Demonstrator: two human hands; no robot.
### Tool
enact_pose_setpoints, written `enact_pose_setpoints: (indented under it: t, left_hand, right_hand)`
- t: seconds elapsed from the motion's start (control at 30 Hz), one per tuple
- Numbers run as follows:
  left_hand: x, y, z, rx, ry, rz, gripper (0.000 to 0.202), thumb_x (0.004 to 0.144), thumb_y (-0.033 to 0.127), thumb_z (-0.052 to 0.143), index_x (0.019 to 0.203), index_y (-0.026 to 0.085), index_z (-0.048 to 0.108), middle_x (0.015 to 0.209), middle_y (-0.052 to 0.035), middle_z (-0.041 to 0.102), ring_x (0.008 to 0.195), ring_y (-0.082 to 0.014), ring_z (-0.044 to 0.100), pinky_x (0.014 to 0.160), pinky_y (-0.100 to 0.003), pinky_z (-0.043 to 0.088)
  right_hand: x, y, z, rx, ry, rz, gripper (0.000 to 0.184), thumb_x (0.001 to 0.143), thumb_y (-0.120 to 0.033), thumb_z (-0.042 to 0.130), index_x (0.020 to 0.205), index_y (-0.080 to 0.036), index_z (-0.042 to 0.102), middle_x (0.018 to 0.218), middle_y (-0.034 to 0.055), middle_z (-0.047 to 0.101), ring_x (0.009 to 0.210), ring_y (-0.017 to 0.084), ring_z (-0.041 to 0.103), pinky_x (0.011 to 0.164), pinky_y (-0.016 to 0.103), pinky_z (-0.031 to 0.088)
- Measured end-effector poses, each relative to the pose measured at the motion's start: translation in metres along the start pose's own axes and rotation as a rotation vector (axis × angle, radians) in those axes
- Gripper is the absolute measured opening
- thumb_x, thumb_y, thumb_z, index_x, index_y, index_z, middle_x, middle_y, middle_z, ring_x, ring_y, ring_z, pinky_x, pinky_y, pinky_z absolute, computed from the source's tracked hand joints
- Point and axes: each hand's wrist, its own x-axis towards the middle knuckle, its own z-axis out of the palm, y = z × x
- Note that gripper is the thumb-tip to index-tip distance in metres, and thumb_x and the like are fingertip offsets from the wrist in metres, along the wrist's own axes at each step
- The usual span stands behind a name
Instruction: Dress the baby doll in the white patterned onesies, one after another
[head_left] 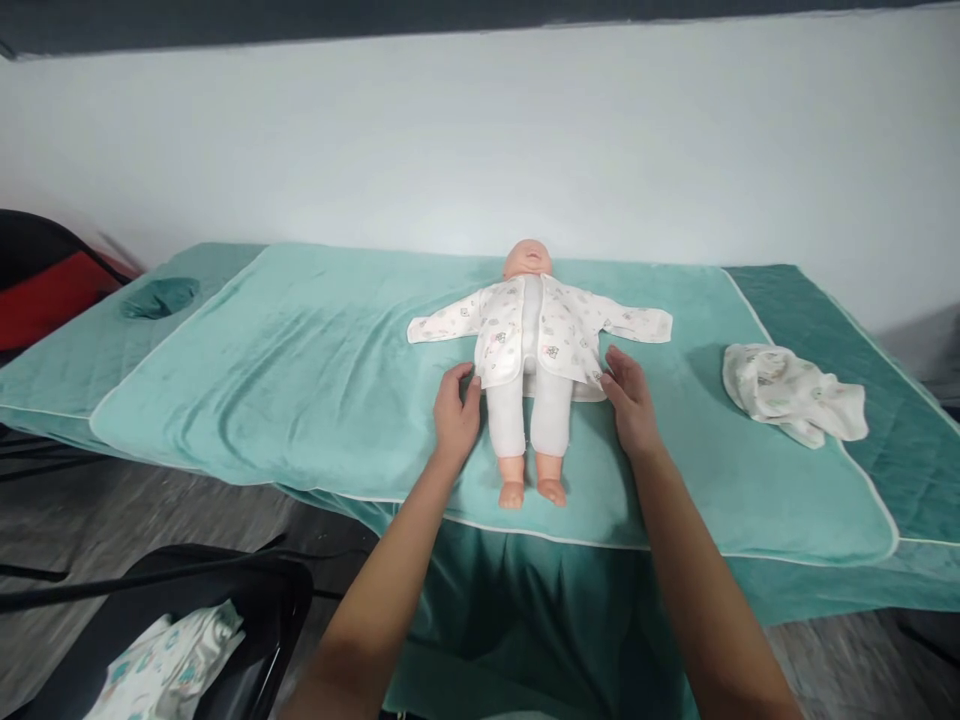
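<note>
A baby doll [551,420] lies on its back, head toward the wall and bare feet toward me. It wears an open-fronted white printed baby jacket [499,335] over a plain white body, and the sleeves stretch out to both sides. Beside the jacket's left lower edge rests my left hand [456,412], its thumb and fingers loosely curved and apart. On the other side, my right hand [632,405] is open, the thumb at the jacket's hem. Whether either hand touches the cloth, I cannot tell.
Light green cover [300,400] spreads over a long bed with a face hole [160,298] at the left. Crumpled white printed cloth [795,392] lies at the right. A black chair [277,600] at lower left holds folded printed cloth [176,665]. A wall [480,140] stands behind.
</note>
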Motion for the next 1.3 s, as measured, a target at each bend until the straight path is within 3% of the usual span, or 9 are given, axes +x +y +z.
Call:
enact_pose_setpoints:
  t: [0.23,0.43,0.57,0.7,0.87,1.0,1.13,1.3]
  left_hand:
    - [-0.004,0.001,-0.003,0.004,0.004,-0.023,0.024,0.099,0.032,0.050,0.114,0.020,0.065,0.111,-0.0076,0.070,0.100,-0.0196,0.066,0.095,-0.035,0.052]
    - [-0.001,-0.004,-0.004,-0.066,0.052,-0.053,0.027,0.099,0.037,0.050,0.111,0.019,0.067,0.110,-0.0085,0.070,0.104,-0.0206,0.065,0.098,-0.035,0.049]
    - [0.022,-0.006,0.001,-0.310,0.013,-0.216,0.034,0.094,0.044,0.060,0.115,0.019,0.068,0.119,-0.0097,0.071,0.109,-0.0203,0.065,0.102,-0.034,0.049]
    - [0.054,0.001,0.011,-0.755,-0.206,-0.504,0.045,0.086,0.053,0.070,0.107,0.013,0.071,0.107,-0.0121,0.076,0.102,-0.0234,0.072,0.097,-0.038,0.055]
    - [0.078,0.011,0.028,-0.898,-0.390,-0.676,0.045,0.079,0.050,0.080,0.097,0.009,0.074,0.100,-0.0151,0.079,0.096,-0.0256,0.075,0.098,-0.039,0.059]
    - [0.085,0.009,0.037,-1.014,-0.394,-0.728,0.041,0.080,0.041,0.081,0.103,0.008,0.075,0.100,-0.0142,0.079,0.092,-0.0239,0.077,0.100,-0.038,0.060]
    - [0.091,0.005,0.044,-1.061,-0.380,-0.704,0.040,0.081,0.036,0.081,0.109,0.008,0.074,0.104,-0.0144,0.079,0.095,-0.0244,0.077,0.102,-0.039,0.059]
    - [0.106,0.004,0.059,-1.125,-0.374,-0.674,0.036,0.085,0.034,0.076,0.112,0.010,0.073,0.109,-0.0136,0.078,0.099,-0.0235,0.076,0.105,-0.037,0.058]
  right_hand:
    - [-0.003,0.005,0.007,-0.082,0.147,-0.071,0.046,0.084,-0.044,0.072,0.122,-0.020,0.060,0.133,0.0109,0.061,0.126,0.023,0.058,0.113,0.046,0.047]
    - [-0.011,0.007,0.000,-0.229,0.365,-0.167,0.031,0.086,-0.037,0.064,0.112,-0.020,0.060,0.131,0.0099,0.060,0.127,0.023,0.057,0.110,0.044,0.048]
    - [0.002,0.004,-0.003,-0.249,0.302,-0.034,0.044,0.083,-0.046,0.069,0.116,-0.018,0.061,0.127,0.0115,0.063,0.123,0.024,0.060,0.114,0.046,0.046]
    - [0.036,-0.004,0.007,-0.130,0.262,0.210,0.048,0.075,-0.050,0.078,0.108,-0.018,0.062,0.119,0.0108,0.070,0.117,0.027,0.065,0.109,0.046,0.051]
    - [0.063,-0.008,0.036,0.255,-0.042,0.368,0.048,0.068,-0.040,0.086,0.107,-0.020,0.065,0.109,0.0054,0.075,0.103,0.029,0.072,0.092,0.043,0.061]
    - [0.066,-0.005,0.047,0.387,-0.137,0.351,0.049,0.068,-0.037,0.087,0.111,-0.021,0.067,0.110,0.0037,0.076,0.100,0.027,0.074,0.088,0.040,0.064]
    - [0.073,-0.001,0.047,0.450,-0.157,0.311,0.058,0.073,-0.032,0.084,0.127,-0.025,0.063,0.123,0.0033,0.073,0.111,0.026,0.072,0.093,0.039,0.064]
    - [0.088,0.009,0.049,0.510,-0.141,0.313,0.074,0.084,-0.031,0.076,0.150,-0.039,0.044,0.150,-0.0059,0.055,0.137,0.020,0.057,0.111,0.038,0.056]
